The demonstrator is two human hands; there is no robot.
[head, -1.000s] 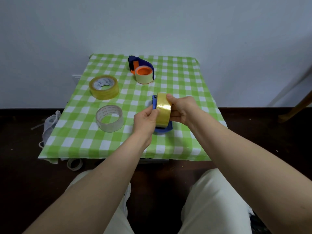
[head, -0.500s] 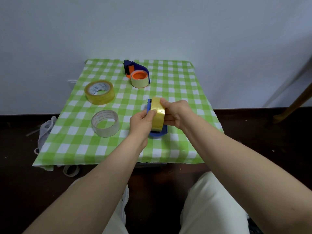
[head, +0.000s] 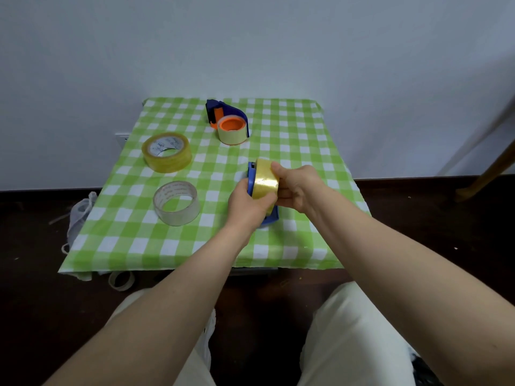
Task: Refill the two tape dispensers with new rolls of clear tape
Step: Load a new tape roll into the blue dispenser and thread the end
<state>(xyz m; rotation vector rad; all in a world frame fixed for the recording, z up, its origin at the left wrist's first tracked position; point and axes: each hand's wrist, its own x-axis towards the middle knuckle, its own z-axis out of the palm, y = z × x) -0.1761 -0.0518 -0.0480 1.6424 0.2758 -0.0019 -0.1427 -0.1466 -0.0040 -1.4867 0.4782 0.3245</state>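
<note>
A blue tape dispenser (head: 271, 217) stands on edge near the table's middle, with a yellowish tape roll (head: 266, 182) seated in it. My left hand (head: 246, 203) grips the dispenser and the roll's near side from the left. My right hand (head: 299, 188) pinches the roll from the right. A second blue dispenser (head: 225, 111) with an orange hub lies flat at the back, a cream roll (head: 232, 133) around its hub. Two loose rolls lie on the left: a yellow one (head: 167, 153) and a clear one (head: 176, 203).
The small table carries a green and white checked cloth (head: 295, 246) and stands against a white wall. An empty tape core (head: 120, 280) and a white bag (head: 80, 215) lie on the dark floor to the left. A wooden leg (head: 490, 171) slants at right.
Both hands stay on the dispenser and roll; my left thumb has slid further over the roll's near side. The camera view has shifted slightly.
</note>
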